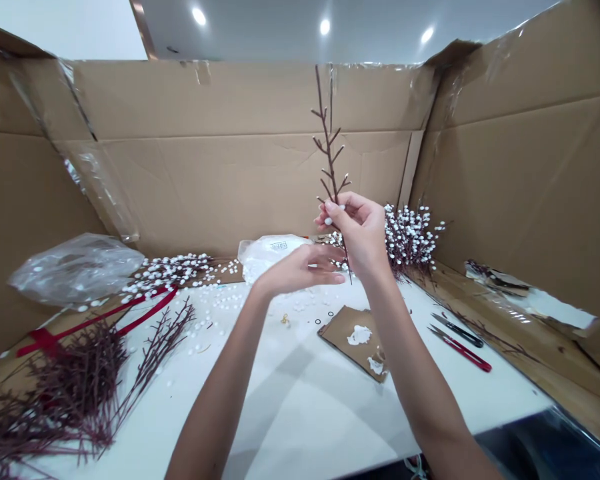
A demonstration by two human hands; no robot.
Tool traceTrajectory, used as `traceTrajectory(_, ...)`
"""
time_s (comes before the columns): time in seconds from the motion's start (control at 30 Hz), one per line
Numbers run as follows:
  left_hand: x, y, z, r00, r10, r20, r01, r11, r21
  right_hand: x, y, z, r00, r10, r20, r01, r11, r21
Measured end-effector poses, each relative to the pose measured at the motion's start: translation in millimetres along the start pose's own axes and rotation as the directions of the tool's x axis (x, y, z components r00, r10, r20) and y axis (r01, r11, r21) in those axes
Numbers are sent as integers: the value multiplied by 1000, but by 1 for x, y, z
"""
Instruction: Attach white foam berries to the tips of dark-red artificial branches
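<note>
My right hand (359,227) grips a brown artificial twig (331,157) upright, its fingers closed around the lower stem. Short side shoots with pale tips stick out from the twig. One or two small white balls (329,221) show at the right fingertips. My left hand (313,267) is beside the lower end of the stem, fingers stretched out and slightly apart; nothing shows in it. Below my hands a cardboard piece (343,327) with white glue-like blobs (359,335) lies on the white table (280,413).
Bare twigs (80,380) are heaped at left by a red ribbon (150,310). White-berried branches lie at back left (173,270) and back right (413,237). Plastic bags (80,267) and loose white balls are at the back. Black (457,330) and red (463,350) thread snips lie right. Cardboard walls (240,180) enclose the table.
</note>
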State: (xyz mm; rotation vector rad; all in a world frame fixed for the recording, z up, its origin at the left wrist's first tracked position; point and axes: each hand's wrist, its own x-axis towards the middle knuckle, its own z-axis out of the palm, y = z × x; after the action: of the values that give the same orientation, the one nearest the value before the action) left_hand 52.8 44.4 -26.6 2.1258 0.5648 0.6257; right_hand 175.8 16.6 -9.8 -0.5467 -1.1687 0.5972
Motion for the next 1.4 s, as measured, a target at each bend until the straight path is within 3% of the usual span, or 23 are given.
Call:
traceTrajectory(0.03,-4,0,-8,1000,-27,-10,28,999,32,1,-1,-2,1000,6,4,-6,1000,1)
traceTrajectory(0.13,-15,-13,-28,979,-80,-188,104,987,123,3,-4,-8,998,45,46,-44,999,-14)
traceTrajectory(0.27,-23,-63,-33,939,-148,-309,231,940,252,4,-6,-11,989,90,119,-85,995,-50)
traceTrajectory(0.4,-30,-119,-15,938,-229,-261,299,915,270,1,-8,-8,981,96,168,-89,995,-53)
traceTrajectory(0.5,-35,-145,-2,938,-242,-250,307,914,267,-1,-9,-6,981,96,171,-86,994,-69)
traceTrajectory(0.63,-39,-161,5,944,-227,-241,284,928,241,-1,-13,-7,981,100,164,-89,993,-75)
traceTrajectory(0.83,-37,-167,8,943,-191,-273,243,955,170,0,-16,-9,981,88,175,-79,995,-54)
traceTrajectory(0.97,-25,-151,8,883,-143,-446,194,978,72,1,-16,-9,980,77,182,-75,997,-16)
traceTrajectory(1.07,-9,-115,2,802,-93,-590,104,994,-15,1,-15,-10,980,68,187,-64,998,-23)
traceTrajectory(1.1,-5,-98,0,767,-74,-637,51,997,-54,0,-15,-10,979,64,192,-61,998,-24)
traceTrajectory(1.17,2,-63,-3,682,-97,-725,-189,934,-302,0,-15,-9,978,67,199,-64,998,-19)
traceTrajectory(1.27,3,-14,-3,676,-104,-729,-417,762,-496,-2,-16,-8,977,76,200,-74,997,-16)
traceTrajectory(1.4,1,20,6,683,-133,-719,-520,603,-605,-5,-18,-5,977,53,207,-48,998,-32)
